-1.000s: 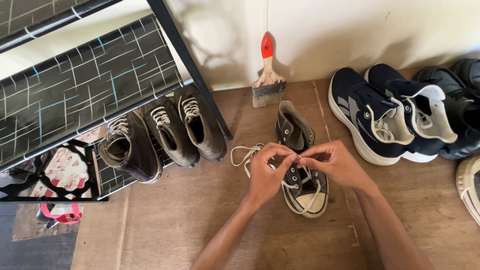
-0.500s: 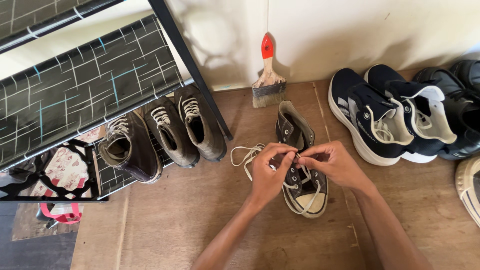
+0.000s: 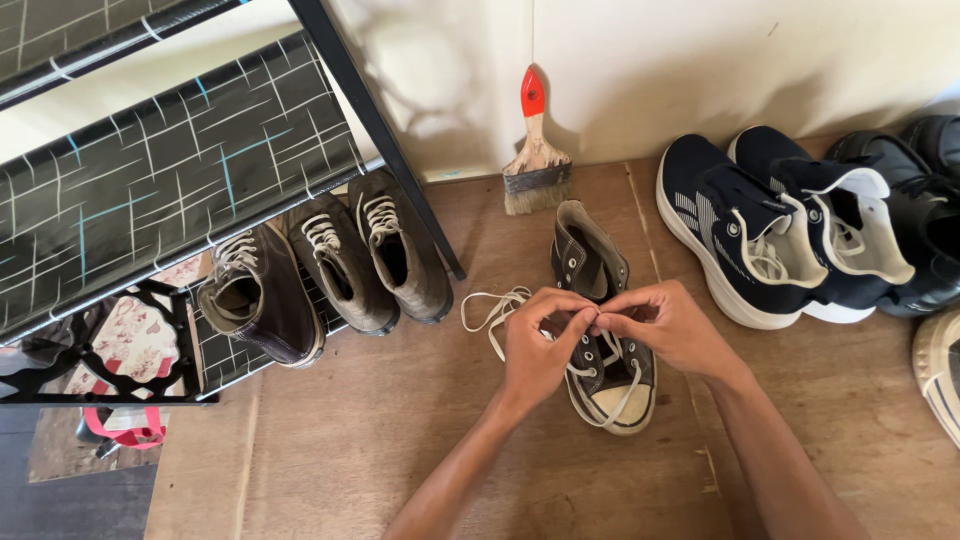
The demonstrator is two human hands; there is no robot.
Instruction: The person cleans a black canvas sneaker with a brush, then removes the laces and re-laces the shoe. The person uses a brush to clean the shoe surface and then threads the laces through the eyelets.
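Observation:
A dark high-top canvas sneaker (image 3: 590, 262) with a pale toe cap lies on the wooden floor, toe toward me. Its white lace (image 3: 490, 308) trails in loops to the left. My left hand (image 3: 535, 350) and my right hand (image 3: 672, 328) meet over the middle of the shoe, fingertips pinched together on the lace at the eyelets. The lace end itself is hidden between my fingers.
A red-handled paintbrush (image 3: 535, 150) leans on the wall behind the shoe. Three worn lace-up shoes (image 3: 330, 262) sit on the low shelf of a black rack (image 3: 160, 170) at left. Navy sneakers (image 3: 760, 230) and black shoes (image 3: 930, 210) stand at right.
Almost nothing has shifted; my fingers have worked slightly at the lace, and the view has moved a touch.

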